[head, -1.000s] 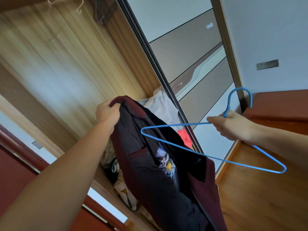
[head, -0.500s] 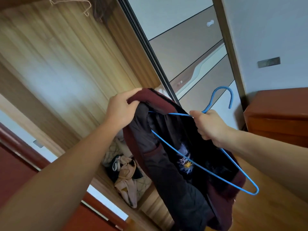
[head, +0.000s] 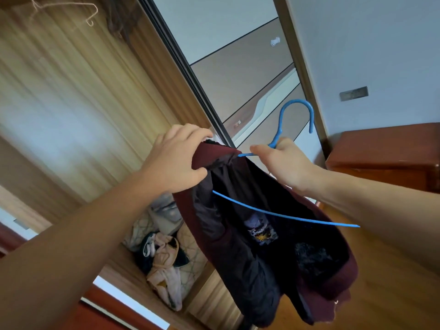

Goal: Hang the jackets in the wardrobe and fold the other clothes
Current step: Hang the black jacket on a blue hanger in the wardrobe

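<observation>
Your left hand (head: 176, 160) has its fingers (head: 190, 133) curled over the shoulder of the dark maroon jacket with black quilted lining (head: 250, 234), thumb pinching from below, wrist bent and forearm reaching up from the lower left. Your right hand (head: 283, 163) grips the thin blue wire hanger (head: 285, 216) at the neck just under its hook, thumb stretched toward the jacket's shoulder. One end of the hanger is tucked inside the shoulder your left hand holds; the bottom bar crosses the open lining and its other end pokes out free on the right, against your right forearm.

The jacket hangs in the air in front of the open light wooden wardrobe (head: 71, 103), its hem dropping below both hands. Behind it a heap of mixed loose clothes (head: 164, 258) lies on the wardrobe floor. A pale wire hanger (head: 64, 10) hangs near the top of the wardrobe. The dark sliding door frame (head: 185, 67) runs close behind your hands, and a reddish wooden cabinet (head: 385, 153) stands to the right.
</observation>
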`<state>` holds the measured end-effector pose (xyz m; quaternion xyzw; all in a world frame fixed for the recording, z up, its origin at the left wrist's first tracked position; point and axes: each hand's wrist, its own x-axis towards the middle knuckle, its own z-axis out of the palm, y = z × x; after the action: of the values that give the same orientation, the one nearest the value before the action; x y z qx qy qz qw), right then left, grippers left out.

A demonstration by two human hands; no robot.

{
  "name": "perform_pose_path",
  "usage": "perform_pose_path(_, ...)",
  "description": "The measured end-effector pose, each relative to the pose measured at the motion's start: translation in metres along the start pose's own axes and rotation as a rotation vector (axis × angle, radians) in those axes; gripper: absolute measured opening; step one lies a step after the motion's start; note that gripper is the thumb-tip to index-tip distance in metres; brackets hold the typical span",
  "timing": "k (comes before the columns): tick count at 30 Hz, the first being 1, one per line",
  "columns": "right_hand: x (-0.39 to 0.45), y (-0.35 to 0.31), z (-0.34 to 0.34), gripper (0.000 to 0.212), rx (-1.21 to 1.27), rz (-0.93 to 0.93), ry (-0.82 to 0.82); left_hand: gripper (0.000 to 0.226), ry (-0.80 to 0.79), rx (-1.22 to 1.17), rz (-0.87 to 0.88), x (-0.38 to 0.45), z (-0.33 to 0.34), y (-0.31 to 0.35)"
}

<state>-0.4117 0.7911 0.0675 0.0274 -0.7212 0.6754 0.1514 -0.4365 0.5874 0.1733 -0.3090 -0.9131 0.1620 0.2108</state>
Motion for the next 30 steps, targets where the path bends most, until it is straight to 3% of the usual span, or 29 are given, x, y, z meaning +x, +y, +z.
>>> perform_pose_path(2, 0.001, -0.002, -0.003, 0.048, 0.005, -0.019, -0.021, 0.048, -0.186, -0.120, 0.087, 0.022, -0.002, 0.010)
perform_pose_path(4, 0.002, -0.002, -0.007, 0.046, 0.034, -0.016, -0.032, 0.010, -0.255, -0.209, 0.157, 0.037, 0.003, 0.022)
perform_pose_path(9, 0.007, 0.005, -0.024, 0.047, -0.037, -0.045, -0.025, 0.052, -0.085, -0.014, 0.321, 0.049, 0.024, 0.035)
perform_pose_path(12, 0.015, 0.005, -0.033, 0.048, -0.189, -0.085, 0.033, 0.050, -0.049, 0.056, 0.336, 0.057, 0.029, 0.036)
perform_pose_path(15, 0.010, 0.016, -0.038, 0.032, -0.504, -0.489, 0.241, 0.036, -0.075, 0.065, 0.270, 0.059, 0.033, 0.028)
perform_pose_path(16, 0.005, 0.024, -0.040, 0.034, -0.588, -0.661, 0.253, 0.033, -0.075, 0.063, 0.243, 0.058, 0.034, 0.022)
perform_pose_path(18, -0.009, 0.055, -0.038, 0.027, -0.697, -0.874, 0.115, 0.032, -0.062, 0.061, 0.198, 0.055, 0.035, 0.011)
perform_pose_path(20, -0.018, 0.092, -0.030, 0.026, -0.833, -0.759, -0.129, 0.029, -0.035, 0.034, 0.165, 0.051, 0.029, 0.001)
perform_pose_path(22, -0.013, 0.125, -0.019, 0.033, -0.996, -0.456, -0.279, 0.022, -0.001, -0.014, 0.143, 0.046, 0.022, -0.008)
perform_pose_path(26, 0.011, 0.159, 0.014, 0.086, -0.968, -0.072, -0.332, 0.018, 0.049, -0.058, 0.105, 0.020, 0.009, -0.028)
perform_pose_path(27, 0.016, 0.166, 0.026, 0.087, -1.013, -0.063, -0.356, 0.019, 0.065, -0.054, 0.090, 0.013, 0.007, -0.034)
perform_pose_path(30, 0.033, 0.173, 0.043, 0.054, -1.067, -0.063, -0.437, 0.016, 0.100, -0.056, 0.040, -0.015, 0.003, -0.053)
